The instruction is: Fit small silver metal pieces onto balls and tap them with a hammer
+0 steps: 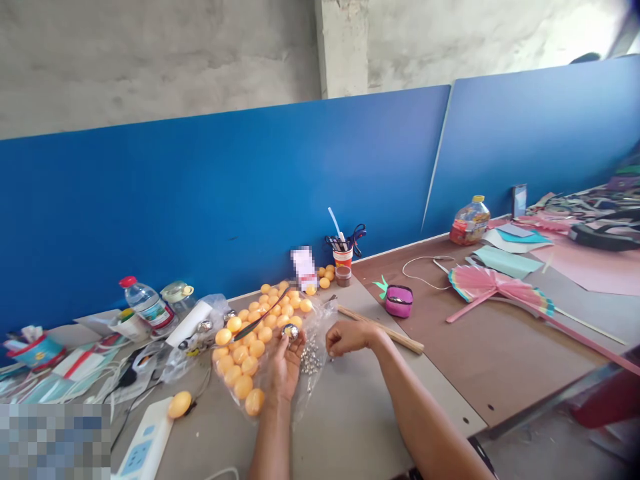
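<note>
Nearest us, entering from the lower edge: our two bare forearms (pixel 273 443), both over the grey tabletop (pixel 360 420).

Item: left hand (pixel 286 368), palm turned up, grasping one shiny silver ball (pixel 290 332) between thumb and fingers, above the tabletop and in front of the orange balls (pixel 243 387).

Item: right hand (pixel 350 338), fingers curled in a loose clench, just right of the small silver beads (pixel 311 360); whether it pinches anything small, we cannot tell.

Item: clear plastic bag (pixel 327 320), spread beneath and around the beads, between our two hands.

Item: dark strap (pixel 261 317), lying slantwise across the orange balls.

Item: wooden stick (pixel 400 338), lying beyond our right wrist.

Item: magenta pouch (pixel 399 303), dark-edged, green leaf-shaped pieces at its top left, farther right.

Item: paper cup (pixel 343 257), holding pens and other slender tools, by the blue partition (pixel 200 200); a small round container (pixel 343 277) stands in front.

Left side: white power strip (pixel 147 437), a single orange ball (pixel 179 405) at its far end; red-capped bottle (pixel 154 310) farther back.

Right side: pink pleated fan (pixel 493 285), opened out like a bow; yellow-lidded plastic jar (pixel 471 223) and upright phone (pixel 519 201) beyond.
</note>
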Demonstrator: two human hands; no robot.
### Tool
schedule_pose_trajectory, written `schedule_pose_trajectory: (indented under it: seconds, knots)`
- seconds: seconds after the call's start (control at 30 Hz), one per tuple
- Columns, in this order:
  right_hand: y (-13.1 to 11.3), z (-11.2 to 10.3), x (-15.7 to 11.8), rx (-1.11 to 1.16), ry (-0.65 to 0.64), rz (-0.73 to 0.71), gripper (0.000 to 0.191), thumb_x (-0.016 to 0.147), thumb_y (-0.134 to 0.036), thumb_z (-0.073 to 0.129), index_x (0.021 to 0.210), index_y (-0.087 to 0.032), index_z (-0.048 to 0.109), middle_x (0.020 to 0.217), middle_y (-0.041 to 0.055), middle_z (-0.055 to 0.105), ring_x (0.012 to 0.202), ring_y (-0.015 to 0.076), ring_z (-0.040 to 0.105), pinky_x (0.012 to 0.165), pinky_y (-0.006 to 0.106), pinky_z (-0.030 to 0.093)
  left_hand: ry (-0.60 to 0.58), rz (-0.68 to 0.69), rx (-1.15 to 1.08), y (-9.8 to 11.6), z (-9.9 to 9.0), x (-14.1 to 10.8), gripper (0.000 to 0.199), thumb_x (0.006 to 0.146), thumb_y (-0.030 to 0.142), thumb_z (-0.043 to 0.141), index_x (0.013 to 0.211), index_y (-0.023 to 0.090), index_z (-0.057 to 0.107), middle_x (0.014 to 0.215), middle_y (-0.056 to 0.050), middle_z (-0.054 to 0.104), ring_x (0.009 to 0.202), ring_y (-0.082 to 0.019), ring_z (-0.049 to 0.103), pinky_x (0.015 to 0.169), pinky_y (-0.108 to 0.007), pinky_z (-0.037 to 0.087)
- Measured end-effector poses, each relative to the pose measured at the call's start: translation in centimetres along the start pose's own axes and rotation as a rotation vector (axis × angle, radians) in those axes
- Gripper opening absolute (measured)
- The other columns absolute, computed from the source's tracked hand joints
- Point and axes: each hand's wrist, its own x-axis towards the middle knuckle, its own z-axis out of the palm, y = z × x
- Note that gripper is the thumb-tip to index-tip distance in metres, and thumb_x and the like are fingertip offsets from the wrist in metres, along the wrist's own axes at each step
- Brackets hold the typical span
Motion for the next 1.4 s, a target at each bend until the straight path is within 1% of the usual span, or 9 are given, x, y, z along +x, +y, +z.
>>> schedule_pose_trajectory:
  seconds: [0.1,0.27,0.43,0.67,0.87,1.07,1.17,1.27,1.4]
  knots:
    - [1.3,1.2,1.2,-0.161,0.036,0.081,0.009,0.053,-0.010,0.072,0.053,-0.018,0.067,0.043,-0.0057,0.056,0.043,0.0083,0.047,0.045,0.020,0.034,-0.011,0.000,0.002,-0.2,-0.2,0.2,0.019,0.071,0.018,0.074,0.089,0.017,0.067,0.087,-0.005,0.076,0.085,-0.020,0.072,0.083,-0.034,0.056]
    - [2.0,2.9,2.4,-0.266,0.167,0.072,0.021,0.049,-0.001,0.072,0.047,-0.019,0.063,0.039,-0.0059,0.047,0.044,0.0101,0.047,0.052,0.025,0.038,-0.050,0.008,0.028,-0.2,-0.3,0.2,0.022,0.073,0.020,0.075,0.092,0.017,0.066,0.088,-0.005,0.075,0.088,-0.019,0.072,0.086,-0.034,0.055]
    - [1.5,3.1,2.4,-0.323,0.154,0.082,0.010,0.054,-0.014,0.073,0.055,-0.021,0.066,0.050,-0.0030,0.056,0.049,0.0127,0.049,0.055,0.026,0.041,-0.039,0.014,0.033,-0.1,0.0,-0.1,0.025,0.072,0.019,0.074,0.095,0.019,0.065,0.088,-0.004,0.074,0.089,-0.020,0.072,0.086,-0.034,0.055]
    - [2.1,4.4,3.3,-0.317,0.310,0.001,0.013,0.057,-0.019,0.069,0.049,-0.023,0.059,0.048,0.0003,0.055,0.056,0.0174,0.053,0.058,0.028,0.042,-0.028,0.014,0.050,-0.1,0.1,0.0,0.022,0.072,0.021,0.074,0.092,0.017,0.066,0.087,-0.005,0.075,0.083,-0.019,0.072,0.083,-0.033,0.056]
    - [2.4,3.9,3.3,-0.279,0.260,0.036,0.009,0.056,-0.016,0.072,0.055,-0.021,0.064,0.052,-0.0018,0.058,0.056,0.0149,0.054,0.058,0.026,0.042,-0.018,-0.007,0.041,-0.1,-0.2,0.1,0.023,0.072,0.019,0.073,0.094,0.017,0.066,0.087,-0.005,0.075,0.084,-0.020,0.072,0.080,-0.032,0.057]
    - [2.4,4.4,3.5,-0.273,0.299,0.090,0.017,0.054,-0.013,0.074,0.050,-0.020,0.060,0.057,0.0012,0.059,0.067,0.0199,0.059,0.065,0.031,0.045,-0.016,-0.008,0.033,0.0,0.0,0.0,0.022,0.073,0.018,0.072,0.094,0.018,0.066,0.087,-0.005,0.075,0.084,-0.020,0.072,0.080,-0.031,0.057]
    - [1.9,4.4,3.5,-0.294,0.292,0.069,0.018,0.055,-0.012,0.072,0.048,-0.020,0.058,0.052,-0.0001,0.057,0.062,0.0177,0.057,0.062,0.029,0.044,-0.008,-0.004,0.019,0.1,0.2,-0.1,0.021,0.073,0.016,0.071,0.093,0.017,0.066,0.087,-0.006,0.075,0.085,-0.020,0.072,0.080,-0.031,0.057]
    - [1.2,3.7,3.3,-0.293,0.224,0.059,0.014,0.055,-0.009,0.068,0.050,-0.019,0.061,0.047,-0.0028,0.055,0.052,0.0126,0.052,0.054,0.024,0.041,-0.005,0.007,0.009,0.2,0.4,-0.2,0.020,0.073,0.015,0.071,0.093,0.016,0.065,0.086,-0.006,0.075,0.083,-0.021,0.073,0.079,-0.031,0.058]
    - [0.8,3.0,2.6,-0.279,0.160,0.098,0.011,0.057,-0.006,0.065,0.056,-0.017,0.064,0.049,-0.0040,0.057,0.049,0.0098,0.048,0.052,0.023,0.039,0.003,0.001,-0.015,0.2,0.4,-0.2,0.019,0.072,0.013,0.069,0.090,0.016,0.065,0.082,-0.005,0.074,0.081,-0.020,0.073,0.078,-0.031,0.058]
